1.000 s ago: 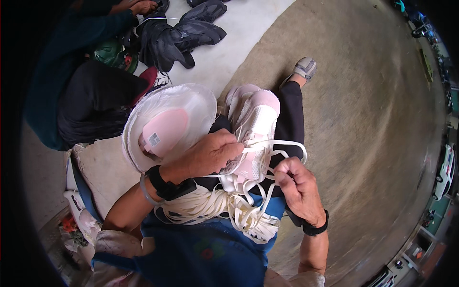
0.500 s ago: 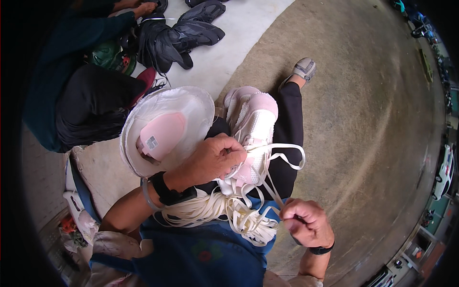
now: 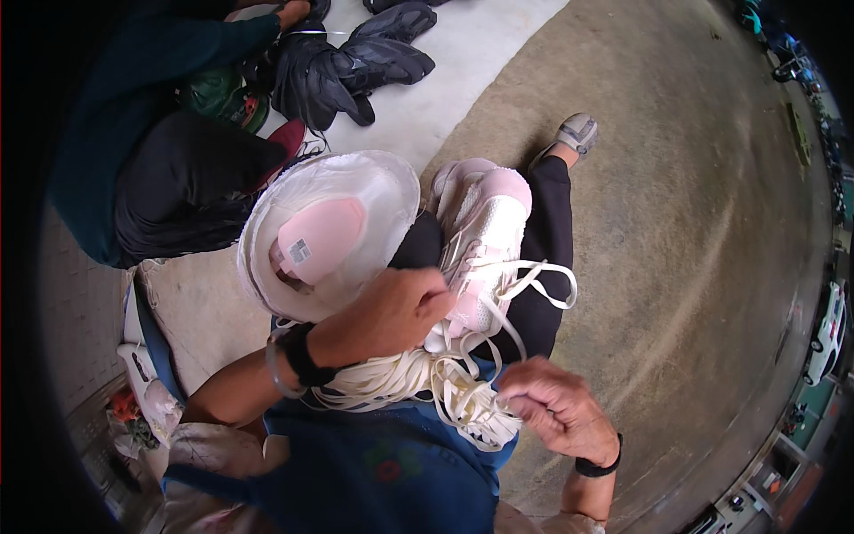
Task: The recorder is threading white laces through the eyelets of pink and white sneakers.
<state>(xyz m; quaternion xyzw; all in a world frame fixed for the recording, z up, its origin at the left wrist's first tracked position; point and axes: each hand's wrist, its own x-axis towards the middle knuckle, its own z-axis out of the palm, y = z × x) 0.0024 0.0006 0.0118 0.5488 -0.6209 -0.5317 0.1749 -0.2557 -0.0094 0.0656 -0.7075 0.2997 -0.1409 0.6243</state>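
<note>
Across the lap: blue apron (image 3: 356, 476).
White bowl (image 3: 382, 209): left of shoe (image 3: 496, 222), pink piece (image 3: 329, 227) inside.
Shoe: pink-white, on dark trousers (image 3: 545, 231).
Lace bundle (image 3: 471, 414): on apron.
Left hand (image 3: 398, 313): fingers curled near shoe, grip unclear.
Right hand (image 3: 563, 409): fingers bunched at bundle's edge, grip unclear.
Loose lace (image 3: 519, 264): looped right of shoe.

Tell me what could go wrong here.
The loose lace loop on the pink-and-white shoe could tangle with the lace bundle lying close by, next to the right hand. The white bowl sits close beside the left hand; a bump might tip out the pink insole-shaped piece inside.
</note>
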